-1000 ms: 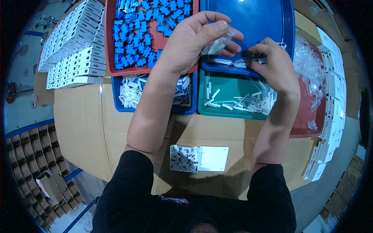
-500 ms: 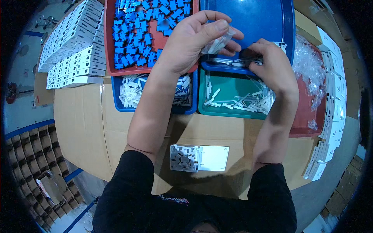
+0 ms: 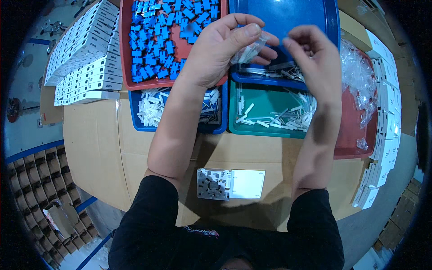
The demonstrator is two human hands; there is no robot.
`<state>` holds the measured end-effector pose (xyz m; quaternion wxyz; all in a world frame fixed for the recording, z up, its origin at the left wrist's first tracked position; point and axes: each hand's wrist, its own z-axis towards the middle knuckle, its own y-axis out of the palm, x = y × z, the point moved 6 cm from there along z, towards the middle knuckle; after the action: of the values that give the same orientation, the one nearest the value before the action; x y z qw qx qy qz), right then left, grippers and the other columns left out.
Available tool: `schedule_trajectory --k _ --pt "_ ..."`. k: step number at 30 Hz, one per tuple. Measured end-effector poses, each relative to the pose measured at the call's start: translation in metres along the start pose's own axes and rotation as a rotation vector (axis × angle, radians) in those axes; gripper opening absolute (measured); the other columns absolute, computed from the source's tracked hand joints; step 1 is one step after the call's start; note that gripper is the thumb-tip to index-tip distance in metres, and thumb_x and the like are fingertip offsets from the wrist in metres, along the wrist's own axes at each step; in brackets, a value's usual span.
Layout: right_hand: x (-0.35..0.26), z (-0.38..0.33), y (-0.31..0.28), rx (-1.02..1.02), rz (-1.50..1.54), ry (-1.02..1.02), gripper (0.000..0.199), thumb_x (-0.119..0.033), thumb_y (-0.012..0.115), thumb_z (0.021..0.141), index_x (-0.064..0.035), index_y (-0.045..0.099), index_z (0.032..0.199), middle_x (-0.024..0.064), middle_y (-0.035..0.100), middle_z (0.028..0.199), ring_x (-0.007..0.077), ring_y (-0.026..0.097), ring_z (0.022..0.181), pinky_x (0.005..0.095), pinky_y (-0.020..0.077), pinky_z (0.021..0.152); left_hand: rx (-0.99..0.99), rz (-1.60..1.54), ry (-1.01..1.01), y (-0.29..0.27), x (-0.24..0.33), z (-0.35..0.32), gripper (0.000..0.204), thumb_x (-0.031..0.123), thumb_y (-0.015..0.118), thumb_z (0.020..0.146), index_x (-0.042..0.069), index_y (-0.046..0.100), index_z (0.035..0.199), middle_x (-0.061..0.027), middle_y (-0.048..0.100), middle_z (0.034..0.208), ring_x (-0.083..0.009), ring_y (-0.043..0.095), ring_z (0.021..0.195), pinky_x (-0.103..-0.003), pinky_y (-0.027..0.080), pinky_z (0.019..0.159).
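Observation:
My left hand point(image 3: 225, 45) is closed around a small clear plastic bag point(image 3: 246, 53) with white pieces inside, above the front left corner of the blue tray point(image 3: 279, 18). Over the same tray, on its right side, my right hand point(image 3: 312, 56) is raised with curled fingers. They are slightly blurred, and what they hold, if anything, cannot be made out. Below my hands, thin metallic pieces point(image 3: 288, 72) lie along the tray's front. On the cardboard nearer me rests an opened flat white case point(image 3: 247, 183), its left half point(image 3: 213, 183) a moulded grey-white interior.
A red tray point(image 3: 175, 41) carries many blue clips. A smaller blue tray point(image 3: 168, 129) and a green tray point(image 3: 256, 113) hold white plugs and thin pieces. Clear bags fill a red tray point(image 3: 348, 139) at right. White boxes are stacked left point(image 3: 85, 49) and right point(image 3: 387, 103).
My right hand has lifted away from the metallic pieces in the blue tray, moving up and away from me. My left hand keeps hold of the bag and has barely shifted.

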<state>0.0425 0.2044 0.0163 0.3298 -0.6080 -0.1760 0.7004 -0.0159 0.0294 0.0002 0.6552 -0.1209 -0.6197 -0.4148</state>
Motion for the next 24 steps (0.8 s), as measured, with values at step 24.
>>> schedule_trajectory --k 24 --pt "-0.025 -0.006 0.023 0.239 0.704 -0.174 0.016 -0.013 0.075 0.092 -0.0003 0.072 0.101 0.0072 0.070 0.110 0.0105 0.066 0.089 0.0229 0.0543 0.077 0.070 -0.108 0.018 -0.003 -0.005 0.001 0.038 0.024 0.070 0.096 -0.002 0.058 0.122 -0.0079 0.068 0.106 -0.0117 0.067 0.093 -0.026 0.056 0.082"
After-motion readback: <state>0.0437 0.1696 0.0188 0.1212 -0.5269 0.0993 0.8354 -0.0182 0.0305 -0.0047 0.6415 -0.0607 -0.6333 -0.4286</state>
